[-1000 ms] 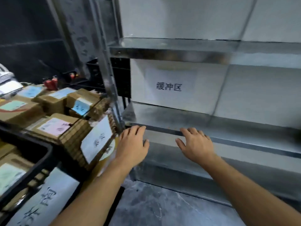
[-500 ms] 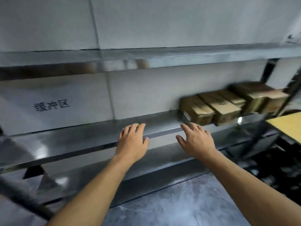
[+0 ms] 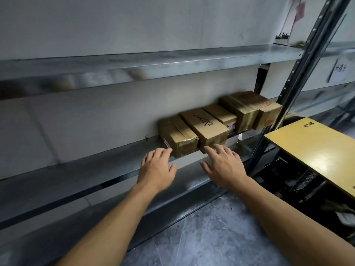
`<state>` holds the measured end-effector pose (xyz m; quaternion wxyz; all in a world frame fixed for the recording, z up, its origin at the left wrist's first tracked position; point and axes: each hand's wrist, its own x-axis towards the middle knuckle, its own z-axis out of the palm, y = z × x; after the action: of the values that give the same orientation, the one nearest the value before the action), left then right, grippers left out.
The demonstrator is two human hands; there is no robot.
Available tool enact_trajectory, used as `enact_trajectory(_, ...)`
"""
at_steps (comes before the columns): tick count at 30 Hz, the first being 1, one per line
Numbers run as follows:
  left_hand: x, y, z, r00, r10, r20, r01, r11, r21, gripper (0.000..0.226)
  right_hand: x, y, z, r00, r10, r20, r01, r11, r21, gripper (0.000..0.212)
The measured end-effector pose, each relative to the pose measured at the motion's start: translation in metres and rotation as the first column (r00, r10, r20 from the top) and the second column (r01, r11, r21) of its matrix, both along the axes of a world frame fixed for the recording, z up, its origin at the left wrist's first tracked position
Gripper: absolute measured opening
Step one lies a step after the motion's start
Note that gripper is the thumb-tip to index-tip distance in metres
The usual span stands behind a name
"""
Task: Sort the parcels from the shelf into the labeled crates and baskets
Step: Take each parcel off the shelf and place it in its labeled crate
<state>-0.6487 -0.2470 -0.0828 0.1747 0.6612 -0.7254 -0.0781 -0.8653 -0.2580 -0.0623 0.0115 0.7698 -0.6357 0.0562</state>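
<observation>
The left hand hovers open, fingers spread, holding nothing. Its fingertips are just beside the front left corner of the first box, which sits on the shelf ahead of the hand, its front right at the lip. The right hand is open too and grips nothing. Its fingertips are at the lower front of the second box; whether they touch it I cannot tell.

The two boxes stand side against side, and three more boxes run on up and to the right of the right hand. Pulling one out will likely drag its neighbour, and with so little shelf in front of it that one could tip over the lip to the floor. A one-handed grip on a taped face may also slip.

The upper shelf hangs over the row and leaves little height, so a box should come straight out rather than up. To the right of the right hand, the post and the yellow panel crowd any swing that way. Back toward the body and to the left looks like the freest way out. No crate or basket is in view.
</observation>
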Motion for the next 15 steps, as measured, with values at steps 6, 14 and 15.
enact_trajectory(6, -0.007, -0.075, -0.016, 0.999, 0.014, -0.030, -0.013, 0.999, 0.040, 0.056, 0.010, -0.065, -0.018, 0.997, 0.056, 0.046, -0.058, 0.997, 0.047, 0.057)
enact_trajectory(14, -0.007, -0.174, -0.044, 0.990, 0.074, -0.118, -0.058, 0.989, 0.138, 0.053, 0.025, -0.175, -0.033, 0.987, 0.068, 0.148, -0.092, 0.983, 0.161, 0.051)
enact_trajectory(15, -0.007, -0.182, -0.048, 0.988, 0.083, -0.127, -0.064, 0.986, 0.151, 0.053, 0.027, -0.184, -0.037, 0.984, 0.068, 0.162, -0.096, 0.981, 0.168, 0.050)
